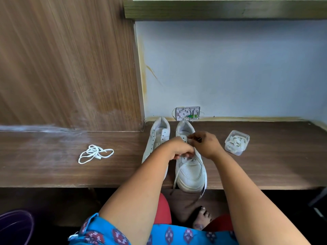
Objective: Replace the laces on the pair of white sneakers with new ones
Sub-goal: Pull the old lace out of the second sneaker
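Both white sneakers stand side by side at the centre of the frame on the brown wooden shelf (pixel 53 170), heels to the wall and toes toward the person, which puts the eyelet rows within easy reach of both hands. The left-hand sneaker (pixel 155 138) shows bare eyelets and no lace, so it seems to be waiting its turn. The right-hand sneaker (pixel 190 167) is the one being worked on: a lace (pixel 204 181) runs across its lower eyelets and its two ends trail down past the toe and over the shelf edge, left slack, probably so there is length to feed upward.

The left hand (pixel 180 152) is curled tight over the tongue area, pinching the lace at the lower eyelets, apparently to keep tension there. The right hand (pixel 205 144) sits just above it in the frame, fingers closed on the lace near the upper eyelets, with a dark tip showing by the fingers, likely the aglet being threaded.

A loose tangled lace (pixel 96 153) lies at centre left of the frame, well apart from the shoes, probably one already pulled out. A small clear plastic box (pixel 237 142) with more white laces sits at centre right, near the working hand, plausibly the fresh supply
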`<state>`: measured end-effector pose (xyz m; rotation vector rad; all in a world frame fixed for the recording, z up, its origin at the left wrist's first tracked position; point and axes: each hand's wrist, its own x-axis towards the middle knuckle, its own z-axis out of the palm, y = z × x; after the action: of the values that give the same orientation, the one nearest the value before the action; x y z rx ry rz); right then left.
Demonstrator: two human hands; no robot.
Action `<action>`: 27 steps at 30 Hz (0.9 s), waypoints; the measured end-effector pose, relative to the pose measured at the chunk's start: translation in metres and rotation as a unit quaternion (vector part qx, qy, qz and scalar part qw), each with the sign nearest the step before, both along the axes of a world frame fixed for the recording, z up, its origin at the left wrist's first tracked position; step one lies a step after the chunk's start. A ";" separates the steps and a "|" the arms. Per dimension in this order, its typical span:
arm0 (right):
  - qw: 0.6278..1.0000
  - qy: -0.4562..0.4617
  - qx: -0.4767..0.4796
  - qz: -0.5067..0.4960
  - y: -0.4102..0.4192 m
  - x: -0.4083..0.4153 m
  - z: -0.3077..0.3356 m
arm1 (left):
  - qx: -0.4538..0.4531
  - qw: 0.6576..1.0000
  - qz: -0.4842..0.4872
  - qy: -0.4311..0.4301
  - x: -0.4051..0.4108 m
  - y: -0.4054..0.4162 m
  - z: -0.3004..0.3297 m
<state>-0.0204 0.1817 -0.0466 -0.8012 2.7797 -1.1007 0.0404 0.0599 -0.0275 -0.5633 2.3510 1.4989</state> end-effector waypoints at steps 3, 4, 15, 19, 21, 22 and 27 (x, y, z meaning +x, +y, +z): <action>0.988 -0.117 -0.097 -0.005 0.005 0.001 0.007 | 0.143 0.987 -0.018 0.069 0.001 -0.003 0.004; 0.981 -0.144 -0.129 -0.009 0.007 0.001 0.007 | 0.165 0.982 0.004 0.088 0.001 -0.006 0.005; 0.994 -0.062 0.079 0.053 0.008 0.013 0.009 | -0.031 0.996 0.089 0.007 -0.007 -0.015 -0.012; 0.987 -0.031 0.150 0.047 0.003 0.017 0.012 | -0.009 0.995 0.097 0.004 -0.008 -0.012 -0.014; 0.988 -0.014 0.142 0.052 0.001 0.020 0.012 | -0.002 0.994 0.107 0.015 -0.008 -0.011 -0.015; 0.991 -0.006 0.120 0.063 0.000 0.022 0.013 | 0.005 0.994 0.111 0.020 -0.009 -0.010 -0.017; 0.992 -0.015 0.042 0.116 0.003 0.018 0.016 | 0.074 0.991 0.110 -0.011 -0.008 -0.017 -0.023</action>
<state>-0.0021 0.1846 -0.0306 -1.0548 2.6053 -0.9423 0.0327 0.0431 -0.0507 -0.8167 2.1963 1.7347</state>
